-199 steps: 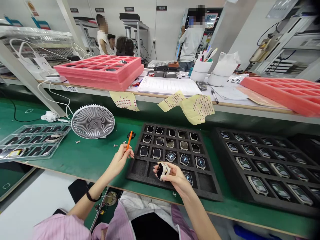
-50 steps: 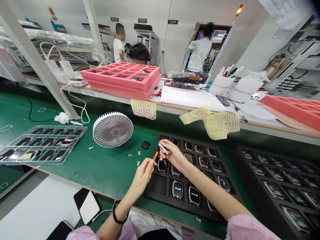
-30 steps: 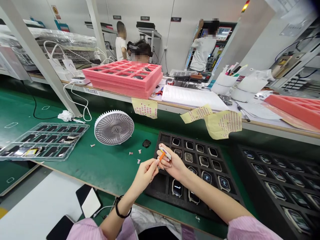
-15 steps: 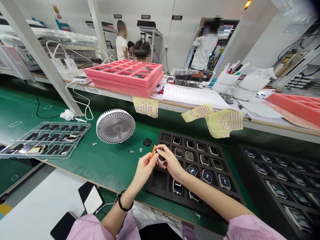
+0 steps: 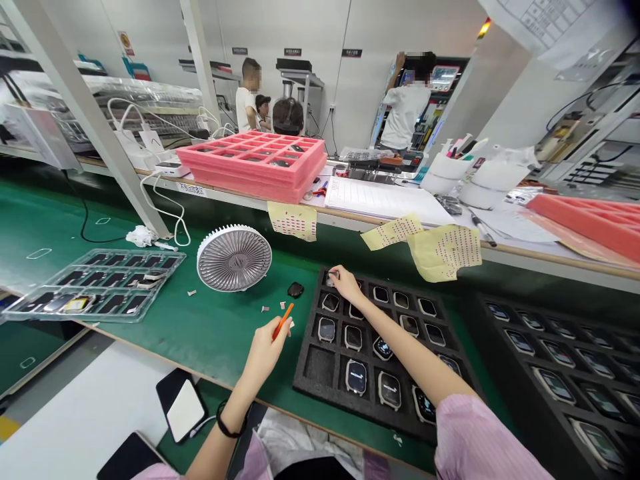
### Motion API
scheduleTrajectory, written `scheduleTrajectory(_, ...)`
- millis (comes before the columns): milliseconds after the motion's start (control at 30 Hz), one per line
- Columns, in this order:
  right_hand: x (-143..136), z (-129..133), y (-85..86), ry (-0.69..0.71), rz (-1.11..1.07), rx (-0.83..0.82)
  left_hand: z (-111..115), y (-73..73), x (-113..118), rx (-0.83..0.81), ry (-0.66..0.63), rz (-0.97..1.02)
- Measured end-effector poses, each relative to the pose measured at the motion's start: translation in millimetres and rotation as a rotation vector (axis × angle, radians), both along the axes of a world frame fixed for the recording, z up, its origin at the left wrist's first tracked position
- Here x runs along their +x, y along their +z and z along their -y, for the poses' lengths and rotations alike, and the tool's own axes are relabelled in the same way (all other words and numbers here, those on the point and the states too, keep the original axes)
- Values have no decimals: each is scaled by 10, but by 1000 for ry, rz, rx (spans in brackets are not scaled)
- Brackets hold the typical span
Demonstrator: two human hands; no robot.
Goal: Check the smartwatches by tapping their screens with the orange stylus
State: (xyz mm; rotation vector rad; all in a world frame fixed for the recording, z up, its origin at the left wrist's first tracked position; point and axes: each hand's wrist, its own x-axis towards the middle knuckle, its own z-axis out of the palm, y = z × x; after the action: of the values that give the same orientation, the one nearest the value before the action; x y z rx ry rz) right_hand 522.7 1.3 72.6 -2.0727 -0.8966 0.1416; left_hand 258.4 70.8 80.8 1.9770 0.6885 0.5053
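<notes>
My left hand (image 5: 267, 347) is closed around a slim orange stick (image 5: 283, 322), held over the green bench left of the black foam tray (image 5: 320, 369). My right hand (image 5: 346, 285) reaches across that tray to its far left slot. There, its fingertips pinch a smartwatch case (image 5: 331, 278), which sits in or just over the slot; the fingers partly cover it. Other smartwatches fill many slots, some with lit screens, such as the near one (image 5: 356, 377). My right forearm hides part of the tray. A small black square part (image 5: 295, 289) lies on the bench nearby.
A white round fan (image 5: 234, 259) stands behind my left hand. Clear plastic trays of black parts (image 5: 165, 263) lie at left. Another black foam tray of watches (image 5: 545, 400) is at right. A shelf edge with yellow dotted sheets (image 5: 445, 253) and pink foam trays (image 5: 245, 180) runs behind.
My hands have moved apart. The right one carried the watch away to the tray's far left slot, while the left drew back toward me with the orange stick.
</notes>
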Motion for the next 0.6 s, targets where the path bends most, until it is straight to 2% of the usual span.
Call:
scheduleTrajectory(100, -6, 73, -12, -6, 99, -99, -47, -8, -33, 129, 25, -145)
scheduleTrajectory(300, 115, 504, 90, -121, 156, -257, -173, -35, -66, 284, 111, -368)
scheduleTrajectory(467, 144, 505, 37, -147, 57, -260, -138, -3, -46, 273, 96, -352)
scheduleTrajectory(600, 164, 436, 35, -111, -97, -141, -90, 32, -35, 162, 76, -211)
